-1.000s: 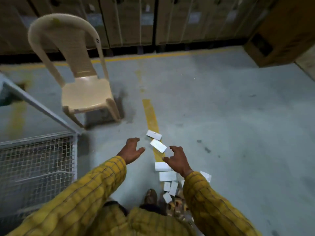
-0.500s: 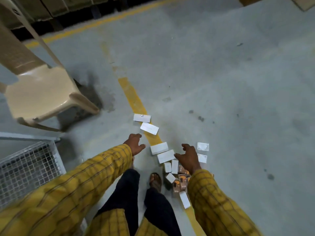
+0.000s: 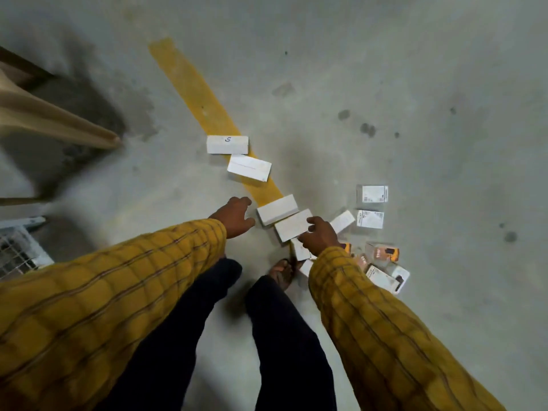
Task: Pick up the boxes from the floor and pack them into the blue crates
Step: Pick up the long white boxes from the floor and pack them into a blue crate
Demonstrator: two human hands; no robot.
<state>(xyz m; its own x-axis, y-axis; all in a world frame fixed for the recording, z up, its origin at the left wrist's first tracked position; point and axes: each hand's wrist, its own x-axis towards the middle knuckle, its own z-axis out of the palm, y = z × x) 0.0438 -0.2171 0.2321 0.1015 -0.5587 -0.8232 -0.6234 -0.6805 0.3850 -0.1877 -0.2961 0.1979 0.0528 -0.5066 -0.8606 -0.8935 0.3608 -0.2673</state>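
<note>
Several white boxes lie in a row along a yellow floor stripe (image 3: 195,93): the farthest box (image 3: 227,144), a second box (image 3: 249,168), a third box (image 3: 277,209) and a fourth box (image 3: 289,231). My left hand (image 3: 234,216) is open, fingers spread, just left of the third box. My right hand (image 3: 318,237) has its fingertips on the right end of the fourth box, which still lies on the floor; I cannot tell whether they grip it. No blue crate is in view.
More small boxes lie to the right: two labelled white ones (image 3: 372,193) (image 3: 370,218) and orange-printed ones (image 3: 385,253). A beige plastic chair leg (image 3: 59,126) is at the left, a wire-mesh cage (image 3: 14,250) at the lower left. My sandalled foot (image 3: 283,271) stands by the pile.
The view has tilted down towards the floor and the boxes look closer. Both hands have moved forward to the boxes; the right hand now touches the fourth box.
</note>
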